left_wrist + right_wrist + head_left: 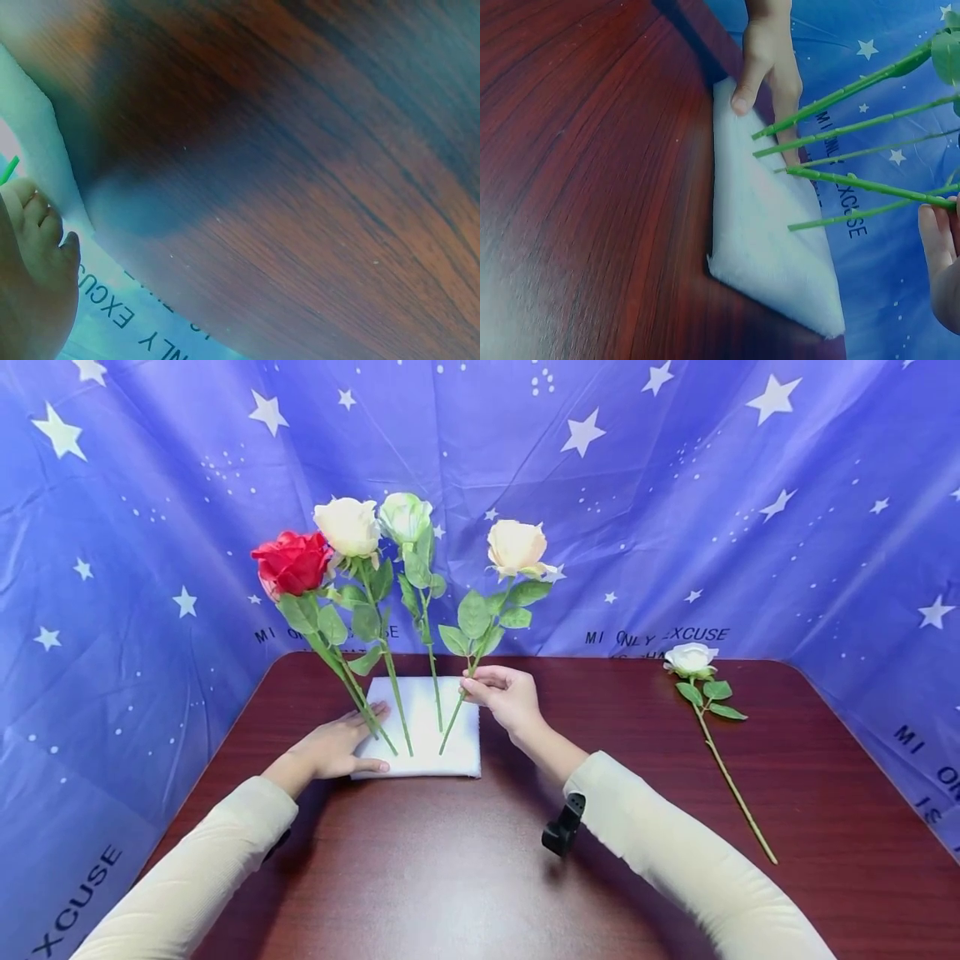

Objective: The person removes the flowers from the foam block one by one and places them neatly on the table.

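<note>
A white foam block (420,766) lies on the table with several upright roses on it. My left hand (333,747) rests on the block's left side, thumb at the front and fingers behind the stems. My right hand (510,697) pinches the stem of a peach rose (517,547) between thumb and fingers. That stem slants down to the block; whether its tip is in the foam I cannot tell. Left of it stand a green-white rose (406,518), a cream rose (348,527) and a red rose (294,562). In the right wrist view, the green stems (840,139) meet the foam.
A white rose (690,660) lies on the right side of the dark wooden table (600,860), its stem pointing toward the front. Behind and beside the table hangs a blue curtain (480,427) with white stars and lettering.
</note>
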A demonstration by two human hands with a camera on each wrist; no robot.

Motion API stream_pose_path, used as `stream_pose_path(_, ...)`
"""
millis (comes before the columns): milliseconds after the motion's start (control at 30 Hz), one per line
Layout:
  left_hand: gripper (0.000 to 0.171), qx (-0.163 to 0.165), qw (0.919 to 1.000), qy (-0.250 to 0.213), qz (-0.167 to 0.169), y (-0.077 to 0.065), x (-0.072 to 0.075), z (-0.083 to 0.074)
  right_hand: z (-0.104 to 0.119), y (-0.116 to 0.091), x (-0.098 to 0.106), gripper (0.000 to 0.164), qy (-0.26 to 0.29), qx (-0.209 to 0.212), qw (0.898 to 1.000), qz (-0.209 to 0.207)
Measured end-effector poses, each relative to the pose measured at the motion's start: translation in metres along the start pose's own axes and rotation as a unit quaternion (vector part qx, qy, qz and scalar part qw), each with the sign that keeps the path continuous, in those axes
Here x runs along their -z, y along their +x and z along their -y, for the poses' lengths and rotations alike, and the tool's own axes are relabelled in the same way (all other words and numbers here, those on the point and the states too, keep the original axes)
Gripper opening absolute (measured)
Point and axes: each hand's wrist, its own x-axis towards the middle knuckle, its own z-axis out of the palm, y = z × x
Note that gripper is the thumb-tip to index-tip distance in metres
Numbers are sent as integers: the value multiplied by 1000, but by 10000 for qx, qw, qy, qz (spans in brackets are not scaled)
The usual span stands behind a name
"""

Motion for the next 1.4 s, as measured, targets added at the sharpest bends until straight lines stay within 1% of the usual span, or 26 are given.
stream_pose_path(133, 95, -38, 10000, -12, 14, 0, 0, -1, 1, -2, 14, 27, -102, -77, 9999, 33)
stream_pose_path(300, 95, -42, 9999, 99, 14, 0, 1, 0, 4, -4, 35, 32, -156, -101, 9995, 269)
stream_pose_path(567, 94, -49, 9998, 176, 0, -1, 2, -1, 8, -10, 68, 34, 16, -224, 9985, 500)
stream_pose_path(800, 95, -20, 9999, 168, -11, -2, 0, 1, 11, -13, 87, 44, -25, -468, 9957, 795)
stream_pose_path(867, 95, -8, 9999, 153, -12, -2, 0, 2, 12, -13, 91, 45, -70, -551, 9951, 813)
stream_pose_path(1033, 96, 13, 10000, 72, 12, -1, -1, 3, 13, -14, 100, 41, -169, -742, 9939, 795)
stream_pose_path(1267, 96, 20, 10000, 2, 15, -1, 0, 2, 19, -16, 112, 27, 66, -835, 9933, 792)
stream_pose_path(1400, 95, 13, 10000, -7, 10, -2, 1, 2, 20, -18, 118, 21, 58, -923, 9926, 783)
